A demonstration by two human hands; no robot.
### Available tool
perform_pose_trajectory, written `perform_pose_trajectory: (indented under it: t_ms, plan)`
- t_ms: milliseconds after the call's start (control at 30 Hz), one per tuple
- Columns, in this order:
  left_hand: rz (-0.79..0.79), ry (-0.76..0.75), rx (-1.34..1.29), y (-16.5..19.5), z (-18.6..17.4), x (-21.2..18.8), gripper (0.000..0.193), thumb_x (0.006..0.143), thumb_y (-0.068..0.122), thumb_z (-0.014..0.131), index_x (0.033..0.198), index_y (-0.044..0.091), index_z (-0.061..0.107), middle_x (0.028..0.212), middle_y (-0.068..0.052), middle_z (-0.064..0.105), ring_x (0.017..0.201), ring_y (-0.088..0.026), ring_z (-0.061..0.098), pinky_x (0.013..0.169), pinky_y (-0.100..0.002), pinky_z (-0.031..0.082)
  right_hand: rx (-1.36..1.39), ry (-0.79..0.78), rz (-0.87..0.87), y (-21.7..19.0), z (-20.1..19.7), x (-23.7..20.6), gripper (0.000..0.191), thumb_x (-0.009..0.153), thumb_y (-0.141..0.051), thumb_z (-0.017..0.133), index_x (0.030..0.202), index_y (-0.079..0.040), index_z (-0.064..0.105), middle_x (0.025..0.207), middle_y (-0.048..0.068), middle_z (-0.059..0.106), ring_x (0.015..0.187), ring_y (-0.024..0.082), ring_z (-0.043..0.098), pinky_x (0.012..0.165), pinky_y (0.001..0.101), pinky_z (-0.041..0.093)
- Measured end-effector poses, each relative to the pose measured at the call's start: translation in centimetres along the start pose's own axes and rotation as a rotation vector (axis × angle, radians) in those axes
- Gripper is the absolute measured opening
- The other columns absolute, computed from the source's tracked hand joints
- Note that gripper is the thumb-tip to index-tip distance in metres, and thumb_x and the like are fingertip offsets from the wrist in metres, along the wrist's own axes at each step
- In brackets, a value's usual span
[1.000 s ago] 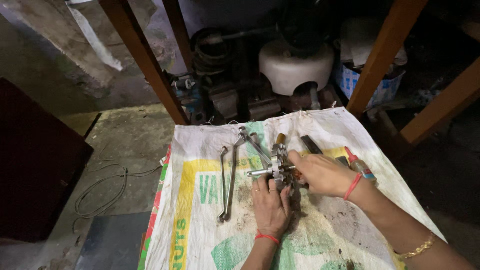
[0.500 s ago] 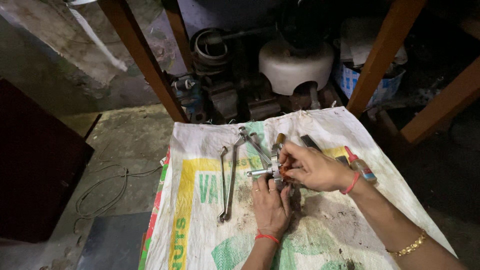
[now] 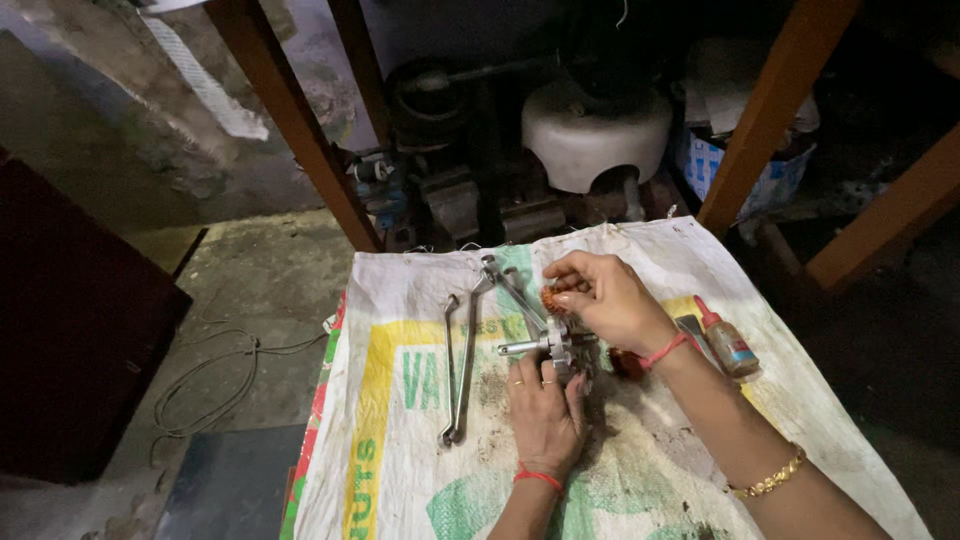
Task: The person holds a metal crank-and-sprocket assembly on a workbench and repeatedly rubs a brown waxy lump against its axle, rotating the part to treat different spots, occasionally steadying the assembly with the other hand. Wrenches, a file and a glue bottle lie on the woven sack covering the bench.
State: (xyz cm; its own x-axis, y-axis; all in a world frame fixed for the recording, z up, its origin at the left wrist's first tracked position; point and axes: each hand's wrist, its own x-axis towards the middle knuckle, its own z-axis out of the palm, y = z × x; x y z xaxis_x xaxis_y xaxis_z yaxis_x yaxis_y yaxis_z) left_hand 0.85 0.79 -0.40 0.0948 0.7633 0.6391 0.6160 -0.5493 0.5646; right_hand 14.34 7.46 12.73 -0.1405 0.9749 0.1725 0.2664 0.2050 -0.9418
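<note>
On a printed woven sack (image 3: pixel 400 400) lies a small metal assembly with a short shaft (image 3: pixel 540 347). My left hand (image 3: pixel 545 415) presses down on its near side and steadies it. My right hand (image 3: pixel 605 298) hovers just above and behind it, fingers pinched on a small orange-brown part (image 3: pixel 553 297). A metal puller with long arms (image 3: pixel 505 285) rests against the assembly's far side. Much of the assembly is hidden under my hands.
A long double-ended spanner (image 3: pixel 458 370) lies left of my hands. A small glue bottle with a red tip (image 3: pixel 728 340) lies to the right. Wooden legs (image 3: pixel 300 130), a white motor housing (image 3: pixel 597 130) and a cable (image 3: pixel 210 380) surround the sack.
My right hand has moved from the right side of the assembly up and left, over its far end, fingers now pinched on the orange-brown part. My left hand has stayed put.
</note>
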Motion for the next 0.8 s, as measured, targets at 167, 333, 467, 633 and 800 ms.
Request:
perform_pose_trajectory:
  t_ms: [167, 333, 467, 633, 800]
  plan:
    - [-0.012, -0.008, 0.013, 0.1, 0.1, 0.1, 0.037, 0.099, 0.028, 0.060, 0.115, -0.005, 0.056, 0.127, -0.027, 0.053, 0.113, -0.046, 0.051, 0.097, -0.054, 0.042, -0.455, 0.147, -0.275, 1.8, 0.1, -1.3, 0.033, 0.088, 0.007, 0.066, 0.119, 0.002, 0.070, 0.107, 0.010, 0.070, 0.091, 0.015, 0.068, 0.082, 0.0289, 0.055]
    - [-0.007, -0.010, 0.001, 0.1, -0.1, 0.2, 0.036, 0.100, 0.027, 0.060, 0.116, -0.005, 0.056, 0.127, -0.027, 0.053, 0.115, -0.046, 0.051, 0.098, -0.054, 0.042, 0.144, 0.066, 0.003, 3.4, 0.3, -0.4, 0.024, 0.093, 0.004, 0.062, 0.117, 0.004, 0.062, 0.098, 0.010, 0.070, 0.073, 0.011, 0.061, 0.065, 0.0248, 0.055]
    - [-0.016, -0.018, 0.009, 0.3, -0.2, 0.2, 0.036, 0.100, 0.027, 0.059, 0.115, -0.005, 0.056, 0.127, -0.027, 0.053, 0.114, -0.046, 0.051, 0.097, -0.054, 0.042, 0.483, 0.118, 0.028, 3.8, 0.2, -0.5, 0.020, 0.094, 0.004, 0.062, 0.113, 0.006, 0.056, 0.097, 0.012, 0.072, 0.071, 0.010, 0.061, 0.061, 0.0239, 0.052]
    - [-0.009, -0.019, -0.010, 0.3, -0.3, 0.2, 0.035, 0.100, 0.026, 0.059, 0.116, -0.005, 0.056, 0.126, -0.026, 0.053, 0.113, -0.046, 0.051, 0.097, -0.054, 0.042, 0.016, 0.263, -0.126, 2.2, -0.1, -1.1, 0.024, 0.093, 0.000, 0.065, 0.117, 0.002, 0.060, 0.092, 0.011, 0.072, 0.065, 0.014, 0.060, 0.060, 0.0282, 0.050]
    - [0.012, 0.001, 0.014, 0.2, -0.1, 0.2, 0.036, 0.102, 0.027, 0.057, 0.116, -0.006, 0.054, 0.127, -0.028, 0.052, 0.115, -0.046, 0.051, 0.098, -0.054, 0.042, -0.782, 0.230, -0.359, 0.5, -1.7, -2.7, 0.036, 0.087, 0.002, 0.063, 0.121, -0.008, 0.070, 0.087, 0.011, 0.067, 0.077, 0.026, 0.065, 0.070, 0.0397, 0.053]
